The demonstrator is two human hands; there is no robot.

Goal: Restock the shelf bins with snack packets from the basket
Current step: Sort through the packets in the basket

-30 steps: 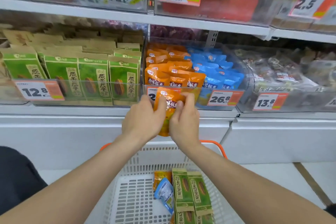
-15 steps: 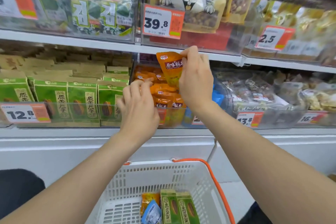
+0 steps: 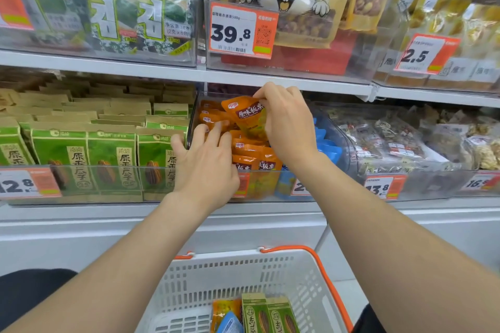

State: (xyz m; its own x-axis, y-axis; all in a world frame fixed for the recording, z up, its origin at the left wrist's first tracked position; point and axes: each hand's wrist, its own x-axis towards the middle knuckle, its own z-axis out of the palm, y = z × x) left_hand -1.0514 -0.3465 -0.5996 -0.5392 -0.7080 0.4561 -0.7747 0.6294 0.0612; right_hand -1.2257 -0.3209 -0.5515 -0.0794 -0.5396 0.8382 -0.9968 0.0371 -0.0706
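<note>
My right hand [image 3: 286,124] pinches an orange snack packet [image 3: 247,113] by its top edge, just above the orange packets in the clear middle shelf bin [image 3: 270,192]. My left hand [image 3: 207,165] lies with spread, straight fingers on the stacked orange packets [image 3: 253,154] at the bin's left side. Blue packets [image 3: 327,143] fill the bin's right half, mostly hidden behind my right arm. Below, the white basket [image 3: 243,273] with an orange handle holds green, orange and blue packets [image 3: 267,313].
A bin of green seed packets [image 3: 108,154] stands left of the orange bin. A bin of mixed clear-wrapped snacks [image 3: 400,140] stands to the right. The shelf above [image 3: 270,78] carries seaweed and nut bags close over my right hand. Price tags line the bin fronts.
The orange packet rose from in front of the bin to above it, then came down closer to the stack in my right hand. My left hand let go and moved onto the stacked packets.
</note>
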